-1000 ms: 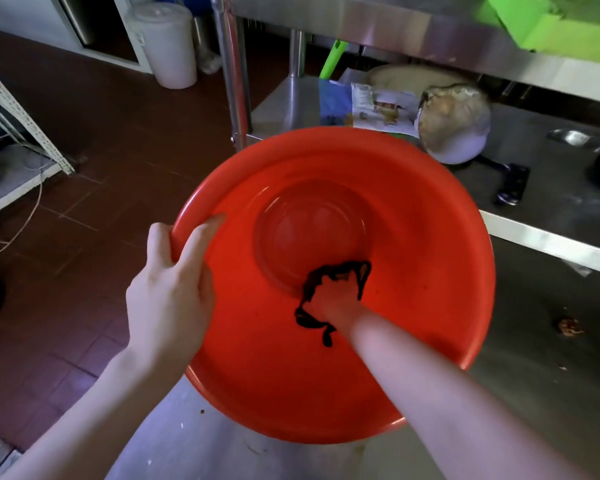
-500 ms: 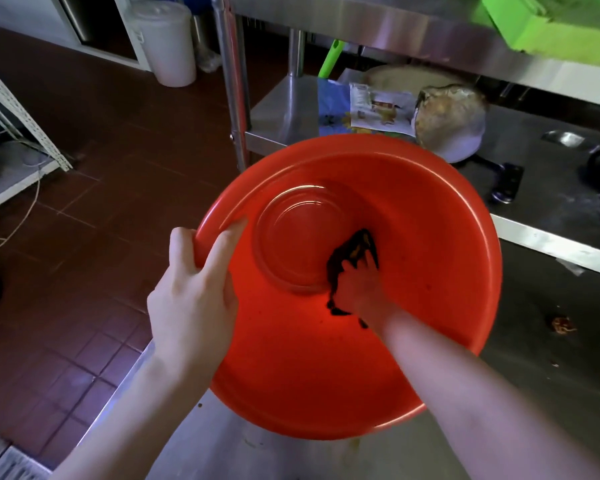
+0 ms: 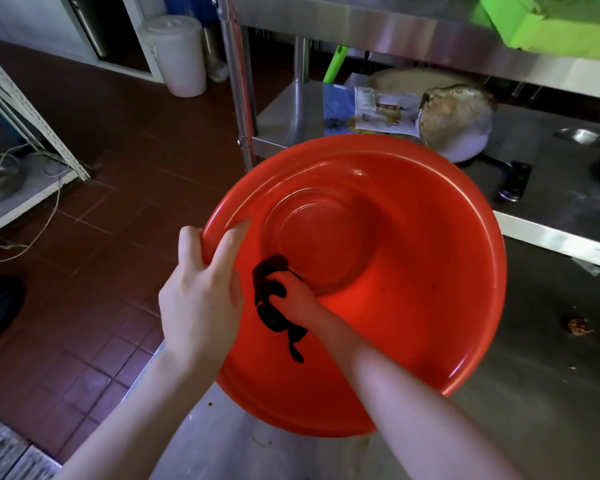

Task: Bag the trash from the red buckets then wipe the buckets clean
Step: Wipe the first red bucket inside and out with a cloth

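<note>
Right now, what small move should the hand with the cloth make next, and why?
Probably sweep the dark cloth rightward across the lower wall of the red bucket. The right hand presses it at the left wall, the left hand steadies the rim, and small specks show there.

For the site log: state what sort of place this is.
Probably a commercial kitchen: a stainless steel worktable, a steel shelf above it, a knife beside a pot, and a tiled floor.

— What did your red bucket (image 3: pixel 413 271) look like?
— Wide, round, glossy, tipped up so its inside faced you, above the steel table's edge.
— And the cloth (image 3: pixel 274 303)?
— Dark, crumpled, pressed against the inner wall, left of the flat bottom.
</note>
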The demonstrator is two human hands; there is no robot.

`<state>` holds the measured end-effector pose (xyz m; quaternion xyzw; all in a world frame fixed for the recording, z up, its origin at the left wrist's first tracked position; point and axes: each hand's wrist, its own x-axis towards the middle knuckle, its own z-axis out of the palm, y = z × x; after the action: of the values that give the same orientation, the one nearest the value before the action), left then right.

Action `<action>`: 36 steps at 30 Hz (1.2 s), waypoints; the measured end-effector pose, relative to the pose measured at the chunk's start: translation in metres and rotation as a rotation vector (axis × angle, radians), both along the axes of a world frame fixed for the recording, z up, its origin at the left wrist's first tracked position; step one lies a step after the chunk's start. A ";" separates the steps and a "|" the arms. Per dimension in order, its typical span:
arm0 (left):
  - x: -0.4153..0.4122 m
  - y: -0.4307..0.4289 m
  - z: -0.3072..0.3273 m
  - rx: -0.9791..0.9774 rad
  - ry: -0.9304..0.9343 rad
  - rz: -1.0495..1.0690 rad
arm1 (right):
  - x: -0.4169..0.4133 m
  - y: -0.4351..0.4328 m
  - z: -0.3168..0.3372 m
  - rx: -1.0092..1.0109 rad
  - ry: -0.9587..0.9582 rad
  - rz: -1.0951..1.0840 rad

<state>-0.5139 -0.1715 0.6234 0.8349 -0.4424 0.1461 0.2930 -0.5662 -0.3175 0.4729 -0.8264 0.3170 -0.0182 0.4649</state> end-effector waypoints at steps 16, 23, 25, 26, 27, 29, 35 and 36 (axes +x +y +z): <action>0.019 0.002 -0.005 -0.016 -0.008 -0.054 | 0.000 -0.073 0.043 -0.547 -0.124 -0.601; 0.030 0.001 -0.005 -0.004 0.039 -0.058 | 0.057 -0.093 0.015 -0.561 0.286 -0.428; 0.029 0.000 -0.006 -0.008 0.036 -0.065 | 0.070 -0.081 0.010 -0.631 0.259 -0.349; 0.029 0.000 -0.007 -0.012 0.030 -0.062 | 0.074 -0.075 0.006 -0.695 0.239 -0.262; 0.029 0.000 -0.007 -0.015 0.024 -0.055 | 0.074 -0.067 0.001 -0.756 0.232 -0.150; 0.031 -0.001 -0.006 -0.013 0.023 -0.042 | 0.064 -0.048 -0.015 -0.873 0.291 0.089; 0.033 0.000 -0.004 0.006 0.037 -0.029 | 0.007 -0.042 -0.047 -1.183 0.432 0.557; 0.033 0.000 -0.004 0.010 0.033 -0.030 | 0.004 -0.048 -0.046 -1.224 0.424 0.624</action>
<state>-0.4810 -0.1710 0.6196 0.8319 -0.4508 0.1259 0.2981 -0.5627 -0.3656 0.4274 -0.9767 0.0826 0.1020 -0.1699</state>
